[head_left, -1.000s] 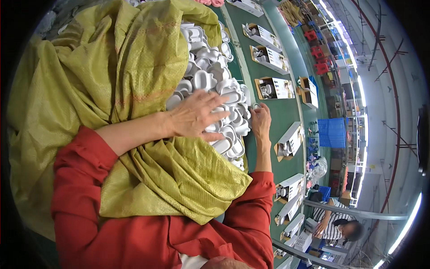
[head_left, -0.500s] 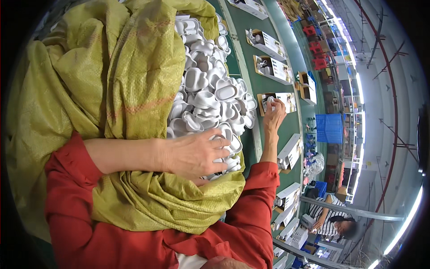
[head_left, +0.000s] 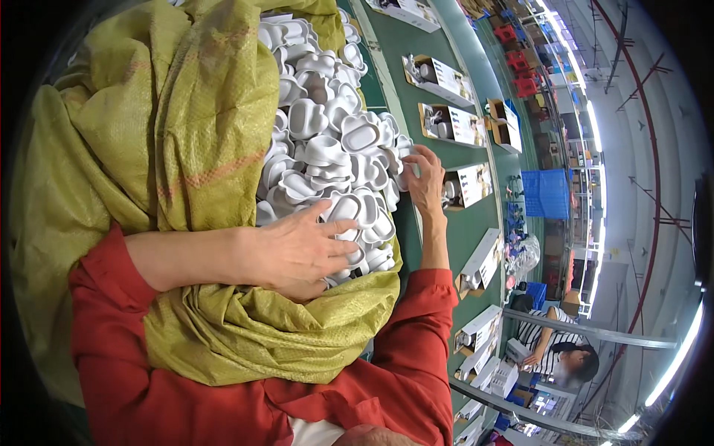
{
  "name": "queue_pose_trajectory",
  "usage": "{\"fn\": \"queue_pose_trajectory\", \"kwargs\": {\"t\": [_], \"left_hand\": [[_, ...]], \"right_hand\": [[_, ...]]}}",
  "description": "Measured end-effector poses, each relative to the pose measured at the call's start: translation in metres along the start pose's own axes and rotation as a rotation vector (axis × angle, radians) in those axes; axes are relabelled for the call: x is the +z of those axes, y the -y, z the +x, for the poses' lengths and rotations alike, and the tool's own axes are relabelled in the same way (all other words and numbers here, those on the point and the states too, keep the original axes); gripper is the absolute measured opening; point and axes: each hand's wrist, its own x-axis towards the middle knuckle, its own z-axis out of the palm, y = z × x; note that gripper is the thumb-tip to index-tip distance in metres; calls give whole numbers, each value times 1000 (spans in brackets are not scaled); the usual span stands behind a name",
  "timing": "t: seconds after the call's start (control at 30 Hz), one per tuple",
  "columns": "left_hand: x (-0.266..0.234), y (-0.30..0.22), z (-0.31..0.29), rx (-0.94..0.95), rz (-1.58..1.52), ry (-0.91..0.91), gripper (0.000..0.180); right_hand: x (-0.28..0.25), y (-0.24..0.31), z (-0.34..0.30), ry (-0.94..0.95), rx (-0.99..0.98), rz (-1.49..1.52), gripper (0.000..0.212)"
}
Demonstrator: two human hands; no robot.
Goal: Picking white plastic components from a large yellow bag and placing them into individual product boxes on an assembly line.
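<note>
A heap of white plastic pieces [head_left: 324, 152], shaped like small rounded dishes with raised edges, fills the mouth of a yellow-green woven sack [head_left: 216, 111]. My left hand [head_left: 309, 249] lies over the near part of the heap, fingers spread, its fingertips touching the pieces. At the heap's right edge is my right hand [head_left: 425, 178], its thumb and fingers bent round a white piece. The hand partly hides that piece. Just right of it stands an open narrow box [head_left: 470, 184] with a white item inside.
More open boxes stand along the green conveyor belt [head_left: 428, 152], among them one box [head_left: 455, 125] further up and another [head_left: 482, 260] nearer me. A blue crate [head_left: 545, 193] lies beyond the belt. At lower right a co-worker [head_left: 547, 342] in a striped shirt handles a box.
My right hand has moved left from the open box to the edge of the heap. The box now shows uncovered, slightly further down. My left hand still rests on the pieces.
</note>
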Motion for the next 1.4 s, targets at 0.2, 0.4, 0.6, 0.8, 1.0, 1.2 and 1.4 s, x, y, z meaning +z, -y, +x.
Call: {"fn": "queue_pose_trajectory", "kwargs": {"t": [0.2, 0.4, 0.6, 0.8, 1.0, 1.2, 1.4], "left_hand": [[14, 21, 0, -76, 91, -119, 34], [14, 49, 7, -125, 164, -308, 25], [15, 60, 12, -141, 157, -301, 28], [21, 73, 14, -149, 130, -294, 29], [23, 68, 17, -140, 104, -293, 29], [26, 61, 10, -165, 116, -285, 29], [21, 57, 10, -132, 98, -307, 30]], "right_hand": [[5, 2, 11, 83, -89, -128, 27], [-1, -40, 20, -55, 56, 187, 13], [-12, -71, 9, -77, 193, 253, 21], [-26, -104, -6, -136, 292, -247, 20], [-26, -117, -34, -337, 524, -473, 20], [-1, 11, -24, 100, -28, -51, 21], [2, -39, -16, -205, 26, -84, 9]]}}
